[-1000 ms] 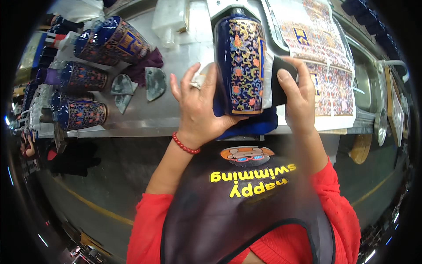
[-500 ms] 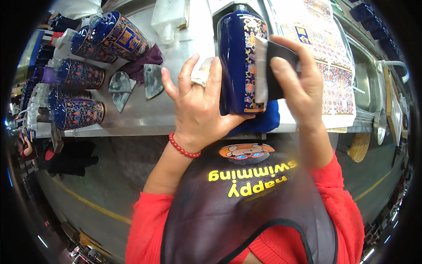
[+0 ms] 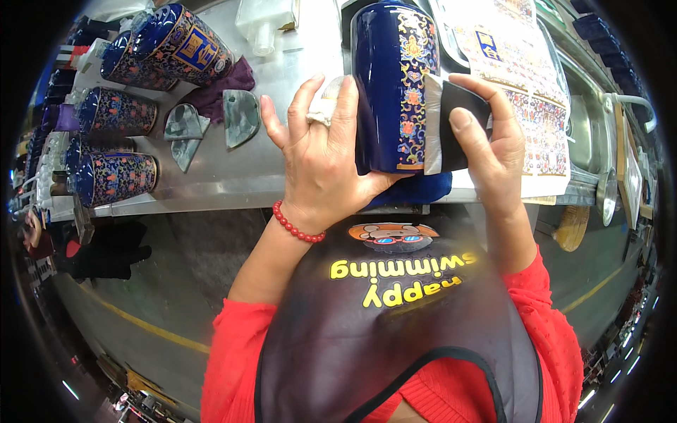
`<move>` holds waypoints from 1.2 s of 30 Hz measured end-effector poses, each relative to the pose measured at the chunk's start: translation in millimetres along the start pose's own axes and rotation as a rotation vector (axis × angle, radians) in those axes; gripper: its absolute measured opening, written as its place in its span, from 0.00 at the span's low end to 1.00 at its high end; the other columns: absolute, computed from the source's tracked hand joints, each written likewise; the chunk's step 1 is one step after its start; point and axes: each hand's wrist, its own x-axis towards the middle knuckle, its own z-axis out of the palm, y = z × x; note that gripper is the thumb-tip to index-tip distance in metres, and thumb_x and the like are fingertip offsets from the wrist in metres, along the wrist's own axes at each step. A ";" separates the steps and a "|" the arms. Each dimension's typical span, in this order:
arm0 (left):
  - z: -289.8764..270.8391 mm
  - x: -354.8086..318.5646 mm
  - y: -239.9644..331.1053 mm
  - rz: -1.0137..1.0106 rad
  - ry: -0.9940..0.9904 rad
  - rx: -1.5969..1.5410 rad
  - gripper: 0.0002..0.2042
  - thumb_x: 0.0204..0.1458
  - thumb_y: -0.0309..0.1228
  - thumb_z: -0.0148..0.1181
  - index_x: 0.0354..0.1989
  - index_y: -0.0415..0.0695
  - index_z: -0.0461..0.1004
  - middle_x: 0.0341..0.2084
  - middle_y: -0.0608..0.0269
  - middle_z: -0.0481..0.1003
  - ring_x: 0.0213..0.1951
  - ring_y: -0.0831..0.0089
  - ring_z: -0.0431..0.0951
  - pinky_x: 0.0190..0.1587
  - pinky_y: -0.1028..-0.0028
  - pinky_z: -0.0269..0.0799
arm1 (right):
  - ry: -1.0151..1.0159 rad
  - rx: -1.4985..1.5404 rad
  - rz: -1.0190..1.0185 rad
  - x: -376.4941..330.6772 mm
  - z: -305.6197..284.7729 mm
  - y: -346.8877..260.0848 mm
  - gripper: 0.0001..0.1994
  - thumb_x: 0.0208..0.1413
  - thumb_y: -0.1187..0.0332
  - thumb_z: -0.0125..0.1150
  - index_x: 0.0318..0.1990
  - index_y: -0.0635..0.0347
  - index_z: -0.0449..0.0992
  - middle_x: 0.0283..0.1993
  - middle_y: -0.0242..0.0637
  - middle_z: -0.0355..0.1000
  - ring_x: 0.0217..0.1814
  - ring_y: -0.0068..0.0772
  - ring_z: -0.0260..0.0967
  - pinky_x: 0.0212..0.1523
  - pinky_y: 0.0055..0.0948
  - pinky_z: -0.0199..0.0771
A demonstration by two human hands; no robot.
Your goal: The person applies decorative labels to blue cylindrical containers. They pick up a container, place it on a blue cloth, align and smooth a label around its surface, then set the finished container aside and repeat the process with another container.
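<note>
Bottles (image 3: 187, 53) in blue with bright flower patterns crowd the upper left of the frame, and a crumpled purple cloth (image 3: 224, 84) lies beside the uppermost ones. Just below and to the right of the cloth, marbled green plates (image 3: 242, 118) rest on the metal worktop (image 3: 303, 77); two of them overlap. A clear bottle (image 3: 262, 25) lies at the top, left of centre.

Near the middle, the left hand (image 3: 321, 148) has its fingers spread wide, a whitish wrap around one of them, and its thumb reaches to the lower end of a large blue bottle (image 3: 381, 92). That bottle lies at upper centre, neck away from the person, with a flowered band along its right side. A blue cloth (image 3: 423, 190) shows below its base. The right hand (image 3: 497, 151) grips a black scraper (image 3: 460, 120), whose pale edge meets the band. Farther right lie a printed sheet (image 3: 546, 134) and a metal sink (image 3: 584, 134).
</note>
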 end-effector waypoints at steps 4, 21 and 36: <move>-0.5 -0.6 -0.9 0.015 -0.014 0.020 0.52 0.39 0.63 0.71 0.66 0.31 0.66 0.28 0.51 0.75 0.68 0.51 0.60 0.66 0.28 0.31 | 0.000 -0.097 -0.123 0.8 13.6 0.0 0.15 0.61 0.72 0.61 0.54 0.64 0.75 0.42 0.43 0.78 0.43 0.31 0.76 0.46 0.28 0.75; 3.7 -7.7 -4.6 -0.029 -0.045 -0.009 0.56 0.36 0.66 0.71 0.67 0.31 0.64 0.31 0.52 0.78 0.69 0.50 0.59 0.67 0.30 0.30 | -0.081 -0.167 -0.141 -2.3 7.5 -11.1 0.15 0.60 0.70 0.64 0.53 0.64 0.75 0.41 0.42 0.77 0.40 0.32 0.76 0.44 0.28 0.76; -5.1 61.0 -25.1 0.207 -0.100 -0.057 0.49 0.56 0.73 0.41 0.75 0.47 0.56 0.47 0.61 0.82 0.71 0.47 0.50 0.69 0.36 0.23 | 0.031 0.344 0.141 9.3 -18.1 19.8 0.15 0.62 0.74 0.63 0.55 0.65 0.75 0.47 0.33 0.77 0.48 0.18 0.72 0.51 0.19 0.73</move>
